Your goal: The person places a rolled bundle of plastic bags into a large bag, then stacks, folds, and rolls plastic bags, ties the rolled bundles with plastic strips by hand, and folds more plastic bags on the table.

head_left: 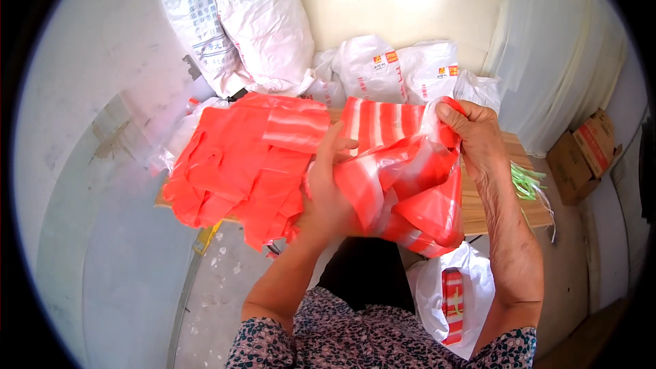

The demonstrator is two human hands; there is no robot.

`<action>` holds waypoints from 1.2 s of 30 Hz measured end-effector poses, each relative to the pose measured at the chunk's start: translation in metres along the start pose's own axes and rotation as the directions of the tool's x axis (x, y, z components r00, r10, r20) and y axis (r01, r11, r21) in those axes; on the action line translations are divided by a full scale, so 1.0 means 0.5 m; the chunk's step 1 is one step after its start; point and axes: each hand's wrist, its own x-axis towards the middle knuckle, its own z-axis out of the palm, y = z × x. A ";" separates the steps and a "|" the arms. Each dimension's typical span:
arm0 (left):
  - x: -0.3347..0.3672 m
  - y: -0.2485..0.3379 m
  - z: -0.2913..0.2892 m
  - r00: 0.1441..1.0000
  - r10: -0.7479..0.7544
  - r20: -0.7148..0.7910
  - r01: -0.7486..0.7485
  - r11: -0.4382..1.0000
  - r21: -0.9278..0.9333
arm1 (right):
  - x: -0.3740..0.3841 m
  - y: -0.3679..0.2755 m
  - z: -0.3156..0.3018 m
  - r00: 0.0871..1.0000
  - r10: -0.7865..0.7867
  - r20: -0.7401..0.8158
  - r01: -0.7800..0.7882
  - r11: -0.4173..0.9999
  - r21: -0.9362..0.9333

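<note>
Partly hidden — bags (232,164) behind left hand (328,195)

Hidden and unclear

My left grip (329,195) blurs near the wrist; whether it clasps the striped bag (417,195), can't tell. Some fingertips of my right grip (480,135) hidden. Table (509,195) partly covered by red bags (232,157). White sacks (263,24) cut off at top edge. Green strands (526,181) too fine to count. Striped bundle (452,304) partly hidden inside white bag (480,277).

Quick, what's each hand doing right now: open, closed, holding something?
Left hand: partly open against the striped plastic bag; whether it grips cannot be told.
Right hand: closed, holding the striped plastic bag by its upper right part.
</note>
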 end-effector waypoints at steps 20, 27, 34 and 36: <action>0.114 -0.069 -0.097 0.762 -0.648 0.017 0.536 0.615 -0.579 | 0.002 -0.010 0.055 0.999 -0.035 0.021 0.037 0.997 -0.070; 0.075 0.059 -0.055 0.934 -0.350 -0.065 0.298 0.868 -0.397 | 0.030 -0.027 0.056 0.984 -0.176 -0.014 0.153 0.889 -0.432; -0.090 0.056 -0.034 0.935 -0.265 0.237 0.285 0.957 -0.053 | 0.052 -0.052 0.061 0.992 -0.120 -0.050 0.107 0.973 -0.205; -0.120 0.045 -0.027 0.867 -0.383 0.320 0.451 0.876 -0.174 | 0.058 -0.066 0.063 0.988 -0.118 -0.101 0.106 0.987 -0.122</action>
